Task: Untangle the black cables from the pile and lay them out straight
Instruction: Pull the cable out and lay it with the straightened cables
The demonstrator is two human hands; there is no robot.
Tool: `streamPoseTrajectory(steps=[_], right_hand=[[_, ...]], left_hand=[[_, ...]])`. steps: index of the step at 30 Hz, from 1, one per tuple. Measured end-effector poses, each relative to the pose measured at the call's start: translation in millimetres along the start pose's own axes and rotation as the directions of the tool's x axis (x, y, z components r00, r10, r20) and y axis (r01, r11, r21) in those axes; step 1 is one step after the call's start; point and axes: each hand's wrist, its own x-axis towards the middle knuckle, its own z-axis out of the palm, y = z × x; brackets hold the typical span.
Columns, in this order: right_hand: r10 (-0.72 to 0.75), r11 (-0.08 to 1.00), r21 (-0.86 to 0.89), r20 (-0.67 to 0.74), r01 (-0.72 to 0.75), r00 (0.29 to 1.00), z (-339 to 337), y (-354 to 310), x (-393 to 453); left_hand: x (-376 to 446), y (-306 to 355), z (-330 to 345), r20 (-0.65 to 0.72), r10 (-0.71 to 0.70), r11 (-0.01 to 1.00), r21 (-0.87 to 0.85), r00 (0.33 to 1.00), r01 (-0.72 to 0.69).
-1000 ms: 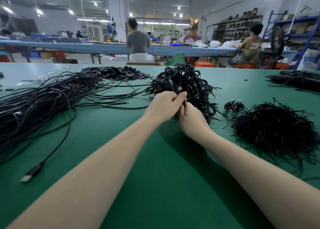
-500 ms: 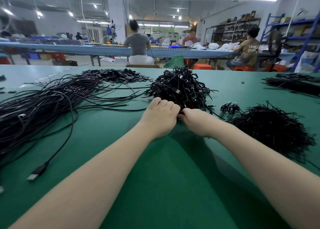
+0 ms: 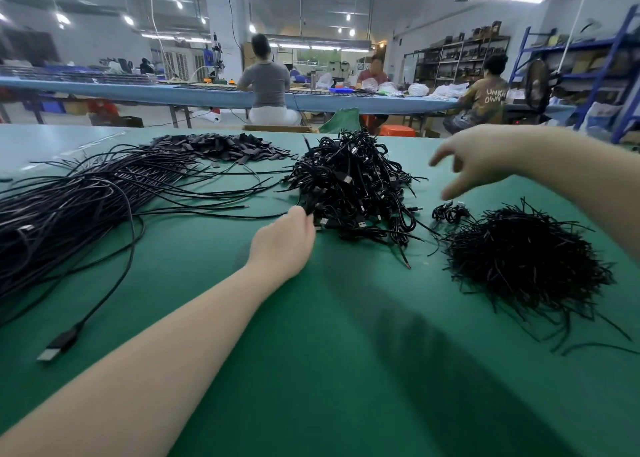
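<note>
Cables in the pile (image 3: 349, 186): left hand (image 3: 284, 245) now pinches one at its near edge; right hand (image 3: 474, 160) has released, lifted clear, fingers spread. Extraction starting.

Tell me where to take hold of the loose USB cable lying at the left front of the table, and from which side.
Pinch the USB cable at its plug with the left hand, coming from above. The plug lies flat and alone on the green table, clear of the laid-out cables, and is stiffer than the cord.
</note>
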Motion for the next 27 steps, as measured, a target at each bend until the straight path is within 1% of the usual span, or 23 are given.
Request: streamPoseTrajectory(steps=[1,2,3,4,5,6,8,9,11,13,15,16,18,19,20,21,22,23,25,26,27], right_hand=[[0.03,0.998,-0.063,0.068,-0.026,0.997,3.8,12.7,-4.3],[0.051,0.994,-0.107,0.156,-0.035,0.986,12.8,22.0,-8.9],[0.063,0.991,-0.13,0.227,-0.034,0.972,24.7,28.9,-12.5],[0.06,0.99,-0.141,0.255,-0.024,0.965,36.9,34.7,-15.8],[0.037,0.99,-0.141,0.235,-0.004,0.971,47.3,40.5,-18.2],[0.006,0.991,-0.134,0.177,0.018,0.984,55.3,45.5,-20.4],[-0.056,0.992,-0.112,0.044,0.06,0.997,64.1,52.5,-23.3],[-0.075,0.993,-0.092,0.008,0.075,0.997,66.2,54.1,-23.4],[-0.078,0.995,-0.071,-0.016,0.077,0.997,67.4,54.4,-22.1],[-0.056,0.993,-0.109,-0.038,0.052,0.998,66.0,51.5,-20.4],[-0.043,0.991,-0.129,-0.079,0.033,0.996,62.5,47.5,-17.4],[-0.038,0.994,-0.107,-0.089,0.028,0.995,59.8,45.1,-16.2],[-0.029,0.999,-0.022,-0.108,0.027,0.994,53.7,38.8,-13.7],[-0.03,0.998,0.046,-0.16,0.038,0.987,50.6,34.9,-12.1],[-0.03,0.988,0.139,-0.251,0.067,0.967,47.4,28.7,-11.0],[-0.019,0.96,0.254,-0.367,0.12,0.93,45.0,19.6,-11.1],[0.006,0.908,0.372,-0.475,0.195,0.88,43.4,6.5,-12.1],[0.03,0.838,0.47,-0.546,0.277,0.837,42.6,-10.0,-13.3],[0.044,0.685,0.605,-0.591,0.406,0.805,45.8,-46.8,-13.7],[0.038,0.629,0.636,-0.599,0.446,0.8,50.2,-66.0,-10.1],[0.032,0.61,0.643,-0.603,0.463,0.797,55.1,-82.2,-7.0]], left_hand=[[2.7,-1.8,-1.6,0.033,-0.079,0.989,-0.12,0.996,0.083],[5.5,-2.3,-2.5,0.04,-0.14,0.969,-0.201,0.989,0.145],[6.7,-2.5,-3.0,0.026,-0.18,0.952,-0.246,0.983,0.181],[7.1,-2.1,-3.1,0.007,-0.194,0.947,-0.259,0.981,0.189],[6.6,-1.5,-3.3,-0.001,-0.187,0.949,-0.26,0.982,0.18],[5.7,-1.0,-3.7,0.005,-0.17,0.949,-0.268,0.985,0.165],[4.3,-0.6,-2.5,0.051,-0.128,0.941,-0.309,0.99,0.137],[4.1,-0.5,-2.2,0.076,-0.113,0.933,-0.334,0.991,0.132],[4.4,-0.9,-1.8,0.112,-0.106,0.915,-0.378,0.988,0.141],[5.2,-2.0,-1.6,0.14,-0.114,0.891,-0.423,0.984,0.164],[5.1,-2.8,-2.5,0.169,-0.115,0.878,-0.444,0.979,0.18],[5.3,-3.0,-2.4,0.182,-0.111,0.876,-0.446,0.977,0.182],[5.3,-3.6,-1.5,0.215,-0.101,0.865,-0.463,0.971,0.192],[5.8,-3.9,-1.0,0.238,-0.096,0.855,-0.478,0.967,0.202],[6.6,-4.7,-0.4,0.258,-0.088,0.846,-0.491,0.962,0.209],[7.4,-5.1,0.0,0.273,-0.081,0.837,-0.503,0.958,0.214],[8.2,-5.7,0.3,0.284,-0.073,0.828,-0.518,0.956,0.217],[8.8,-6.1,0.2,0.293,-0.067,0.813,-0.538,0.954,0.222],[9.5,-5.4,-0.2,0.305,-0.055,0.781,-0.58,0.951,0.232],[9.5,-6.1,-1.0,0.305,-0.057,0.775,-0.587,0.951,0.235],[9.2,-3.5,-1.4,0.302,-0.056,0.777,-0.585,0.952,0.231]])
